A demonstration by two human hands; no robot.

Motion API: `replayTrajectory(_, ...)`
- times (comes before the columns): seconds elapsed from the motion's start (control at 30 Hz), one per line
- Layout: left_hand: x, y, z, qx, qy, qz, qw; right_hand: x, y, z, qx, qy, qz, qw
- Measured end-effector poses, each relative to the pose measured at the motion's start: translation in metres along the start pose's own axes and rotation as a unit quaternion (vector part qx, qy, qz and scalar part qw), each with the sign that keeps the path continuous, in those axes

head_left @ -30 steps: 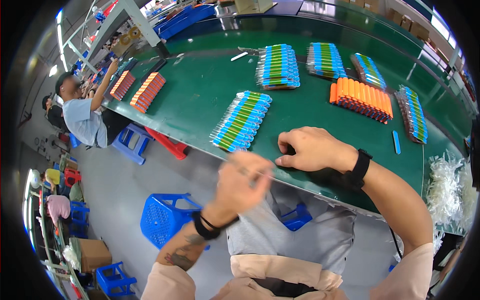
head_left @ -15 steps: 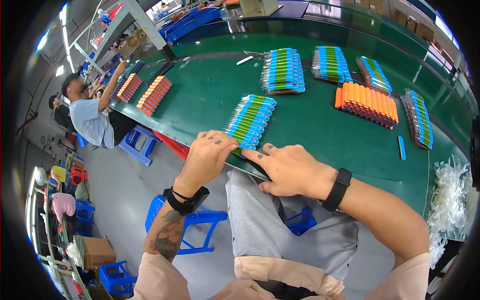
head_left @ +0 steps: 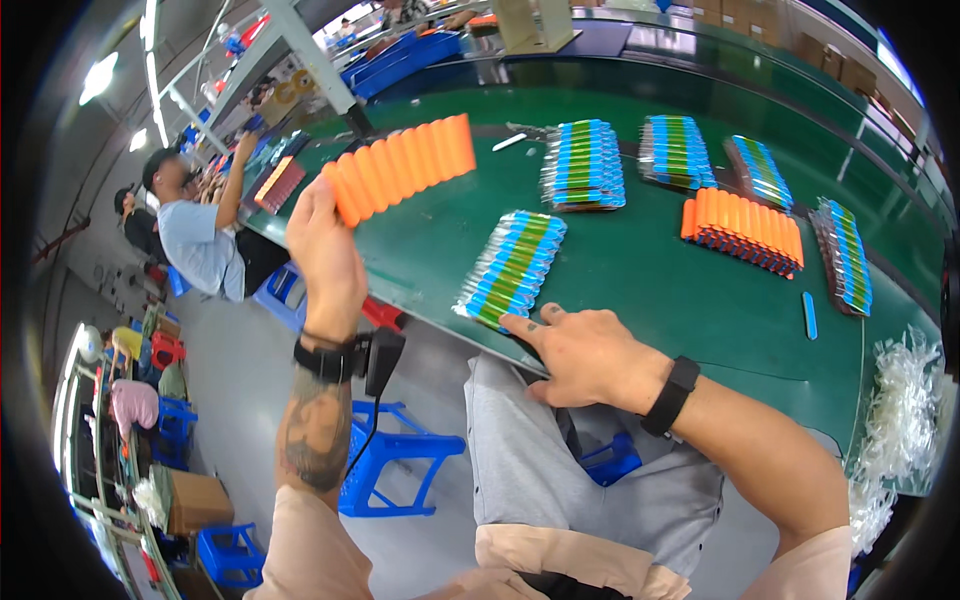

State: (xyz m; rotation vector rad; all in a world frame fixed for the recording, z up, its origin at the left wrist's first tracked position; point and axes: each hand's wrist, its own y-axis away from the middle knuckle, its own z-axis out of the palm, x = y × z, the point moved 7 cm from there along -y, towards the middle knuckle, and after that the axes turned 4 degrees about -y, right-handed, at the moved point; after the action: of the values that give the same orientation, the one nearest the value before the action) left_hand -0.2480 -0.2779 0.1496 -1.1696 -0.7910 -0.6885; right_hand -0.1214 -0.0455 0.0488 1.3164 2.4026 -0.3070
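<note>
My left hand point(head_left: 330, 250) is closed on one end of a block of orange round-ended strips point(head_left: 405, 168), raised over the table's left side. Under the fingertips of my right hand point(head_left: 600, 350) is the near end of a row of clear-wrapped blue and green strips point(head_left: 515, 268). The fingers of that hand are stretched out, the index finger resting on the row. A second orange block point(head_left: 742, 230), with blue showing beneath, lies to the right. Beside it is a single blue strip point(head_left: 809, 316).
More wrapped blue-green rows point(head_left: 583, 165) lie across the green table point(head_left: 620, 260). A white knife-like tool point(head_left: 509, 142) is at the back. Crumpled clear plastic point(head_left: 895, 410) is heaped at the right edge. A co-worker point(head_left: 205, 235) sits at the left; blue stools point(head_left: 400, 460) stand below.
My left hand has left the wrapped row, moved up and left, and picked up an orange block from the table. My right hand stays by the row's near end.
</note>
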Motion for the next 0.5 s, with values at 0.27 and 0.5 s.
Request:
replayTrajectory(0.27,0.038,0.142,0.028,-0.109,-0.14,0.093,0.98,-0.033,0.04,-0.059,0.209,-0.24,-0.065,0.946)
replayTrajectory(0.5,0.057,0.198,0.067,-0.222,-0.084,0.134,0.962,-0.036,0.053,-0.054,0.26,-0.369,-0.039,0.891)
